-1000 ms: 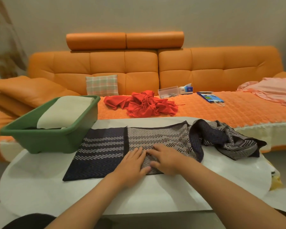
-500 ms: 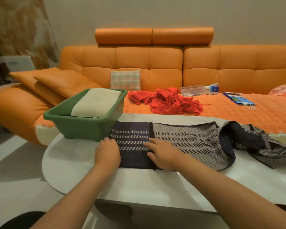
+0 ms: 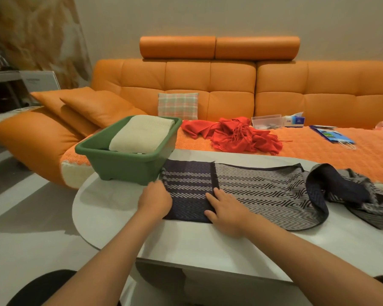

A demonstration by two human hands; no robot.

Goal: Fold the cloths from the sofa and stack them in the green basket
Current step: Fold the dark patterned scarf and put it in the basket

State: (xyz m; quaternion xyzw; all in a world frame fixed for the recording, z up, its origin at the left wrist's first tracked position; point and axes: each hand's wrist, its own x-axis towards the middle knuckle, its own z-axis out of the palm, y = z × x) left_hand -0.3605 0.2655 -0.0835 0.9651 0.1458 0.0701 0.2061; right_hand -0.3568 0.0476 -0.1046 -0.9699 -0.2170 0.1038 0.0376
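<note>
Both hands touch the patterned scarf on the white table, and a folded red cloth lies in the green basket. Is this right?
Only the colour is wrong: in the head view the folded cloth in the green basket is cream, not red. The rest is right.

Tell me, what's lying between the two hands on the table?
In the head view, the dark blue end of the patterned scarf lies between the left hand and the right hand.
</note>
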